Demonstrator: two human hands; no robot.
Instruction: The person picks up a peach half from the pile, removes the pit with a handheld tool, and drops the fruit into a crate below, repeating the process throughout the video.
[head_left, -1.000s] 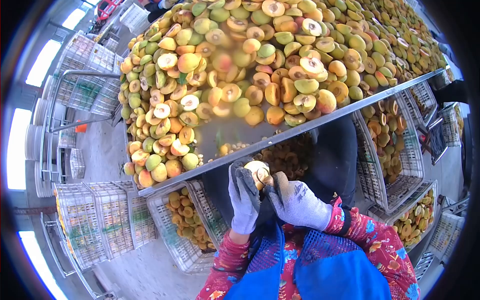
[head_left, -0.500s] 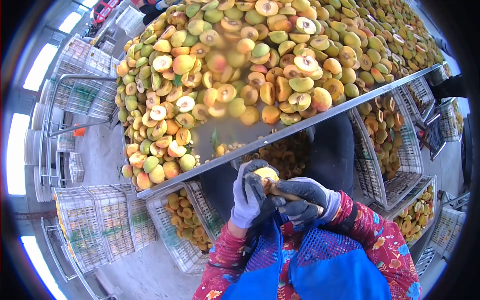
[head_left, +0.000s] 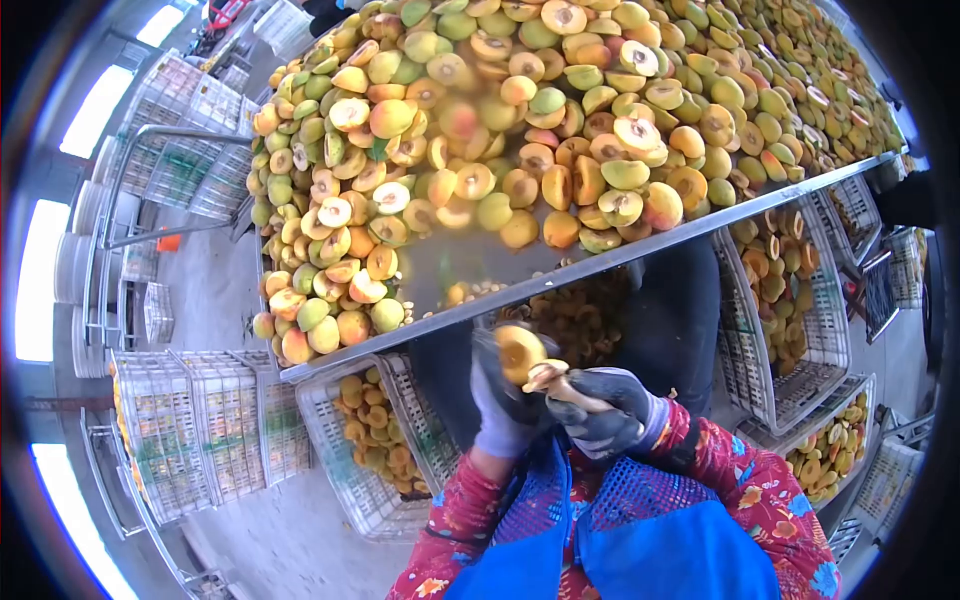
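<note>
- Bright windows [head_left: 45,280] line the left side of a room with a grey floor [head_left: 290,550]; white plastic crates [head_left: 215,430] stand stacked beside a metal rail.
- A metal-edged table [head_left: 450,262] slants across the view, heaped with green, yellow and orange halved fruit [head_left: 625,174]; the heap reaches the near left corner.
- Near the left part of the near edge, a grey patch of the table shows, with small pale pieces [head_left: 475,290] along it.
- The left hand [head_left: 500,385], gloved and blurred, is closed around a fruit half [head_left: 520,353], its hollow face showing, just outside the near edge.
- The right hand [head_left: 610,408], in a grey and lavender glove, grips the pale handle of a tool [head_left: 580,396], fingers curled round it.
- At the tool's tip is a pale, brown-edged piece [head_left: 545,375], close beside the fruit half; whether they touch is unclear.
- Below the near edge, a left crate [head_left: 335,485] and a right crate [head_left: 742,365] hold more cut fruit.
- The person wears red floral sleeves [head_left: 750,480] and a blue apron [head_left: 680,540].
</note>
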